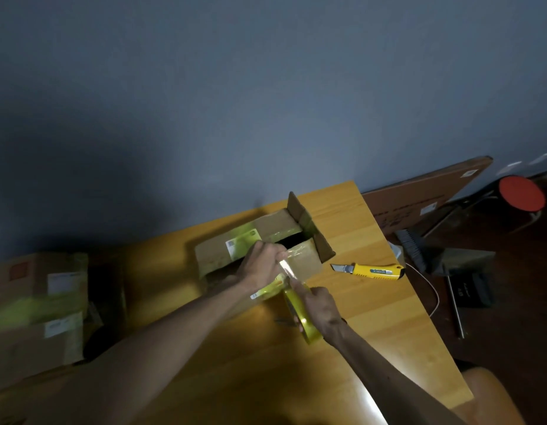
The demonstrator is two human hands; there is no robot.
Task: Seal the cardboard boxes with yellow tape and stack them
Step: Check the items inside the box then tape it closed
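Your left hand point(261, 265) is pinching the pulled-out tape end at the half-open cardboard box point(275, 230) sitting mid-table point(388, 332). Your right hand point(320, 308) is gripping the yellow tape roll point(309, 332) just in front of the box. A utility knife point(373, 269) is lying just right of it.

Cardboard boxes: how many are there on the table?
3. One open box stands in the middle. Two are at the left, seemingly stacked: the upper box and the lower box. The blur there may hide more.
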